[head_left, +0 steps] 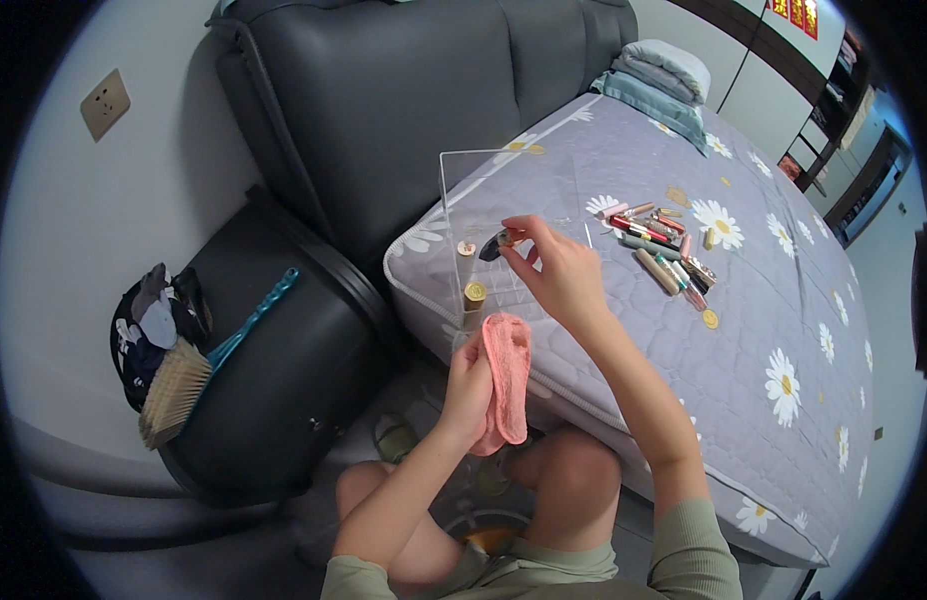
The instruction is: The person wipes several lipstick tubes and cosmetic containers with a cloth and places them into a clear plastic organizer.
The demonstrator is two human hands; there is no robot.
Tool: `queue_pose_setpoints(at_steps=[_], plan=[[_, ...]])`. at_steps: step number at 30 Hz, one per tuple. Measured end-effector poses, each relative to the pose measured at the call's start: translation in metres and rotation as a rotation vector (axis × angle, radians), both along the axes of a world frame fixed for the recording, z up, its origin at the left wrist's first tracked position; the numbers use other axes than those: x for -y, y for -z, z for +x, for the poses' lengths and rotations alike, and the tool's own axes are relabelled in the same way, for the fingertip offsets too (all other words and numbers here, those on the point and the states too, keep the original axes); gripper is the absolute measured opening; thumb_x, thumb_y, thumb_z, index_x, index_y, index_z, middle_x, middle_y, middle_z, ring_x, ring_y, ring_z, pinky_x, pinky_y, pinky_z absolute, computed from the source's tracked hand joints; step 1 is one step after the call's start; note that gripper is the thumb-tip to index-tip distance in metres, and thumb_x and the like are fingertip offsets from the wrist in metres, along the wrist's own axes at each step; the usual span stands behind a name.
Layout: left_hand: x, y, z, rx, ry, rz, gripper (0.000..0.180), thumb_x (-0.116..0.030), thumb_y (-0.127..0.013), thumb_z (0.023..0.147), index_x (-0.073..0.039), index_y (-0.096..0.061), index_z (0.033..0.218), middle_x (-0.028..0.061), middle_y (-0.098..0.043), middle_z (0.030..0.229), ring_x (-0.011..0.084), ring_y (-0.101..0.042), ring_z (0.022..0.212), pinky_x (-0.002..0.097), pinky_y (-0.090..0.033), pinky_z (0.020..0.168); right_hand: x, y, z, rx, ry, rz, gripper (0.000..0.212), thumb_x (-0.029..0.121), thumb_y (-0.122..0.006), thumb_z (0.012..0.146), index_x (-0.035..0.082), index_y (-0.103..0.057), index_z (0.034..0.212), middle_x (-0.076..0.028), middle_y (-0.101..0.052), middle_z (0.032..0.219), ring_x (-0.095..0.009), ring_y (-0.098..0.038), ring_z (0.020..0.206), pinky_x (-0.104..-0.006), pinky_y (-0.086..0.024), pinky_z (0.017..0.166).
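Observation:
My left hand [465,388] is closed on a folded pink cloth [507,390] with a darker spot near its top, low in front of the bed's edge. Between the thumb and fingertips of my right hand [565,272] is a small dark, glossy object [491,246]; its kind is unclear. That hand is over a clear plastic box [442,190] at the bed's near corner. A gold-topped tube [474,293] and a small pale round-topped item [466,248] appear at the box's left side. To the right, several lipstick-like cosmetic tubes [663,250] lie in a loose pile.
The mattress [723,400] has a grey daisy-print cover. Folded bedding [663,72] rests at its far end, beside the dark headboard [403,90]. On the black nightstand [273,380] at left lie a bed brush [178,395] with a blue handle and some dark cloths [155,315].

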State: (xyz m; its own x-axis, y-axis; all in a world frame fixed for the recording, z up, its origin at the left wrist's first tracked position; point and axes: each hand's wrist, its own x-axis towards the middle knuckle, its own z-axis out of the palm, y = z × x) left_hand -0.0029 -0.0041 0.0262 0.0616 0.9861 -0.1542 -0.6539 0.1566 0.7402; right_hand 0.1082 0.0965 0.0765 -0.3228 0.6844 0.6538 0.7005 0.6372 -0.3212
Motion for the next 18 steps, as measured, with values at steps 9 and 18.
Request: queue_pose_setpoints(at_steps=[9,18], plan=[[-0.002,0.003,-0.008,0.122,-0.034,-0.116,0.022,-0.021,-0.040,0.088,-0.006,-0.050,0.099,0.0017,-0.053,0.090,0.0087,-0.051,0.079,0.0233,-0.044,0.069,-0.014,0.016,-0.015,0.086,0.043,-0.070,0.021,0.020,-0.057,0.072,0.013,-0.049,0.090,0.001,-0.061,0.071,-0.021,-0.058,0.059,-0.0309,-0.043,0.045],[-0.003,0.004,-0.009,0.116,-0.028,-0.119,0.022,-0.020,-0.038,0.088,-0.006,-0.050,0.099,0.0014,-0.053,0.089,0.0083,-0.051,0.078,0.0226,-0.043,0.068,-0.016,0.027,-0.012,0.035,0.051,-0.034,0.018,0.021,-0.061,0.070,0.012,-0.056,0.084,-0.001,-0.058,0.072,-0.015,-0.055,0.053,-0.0270,-0.042,0.045]])
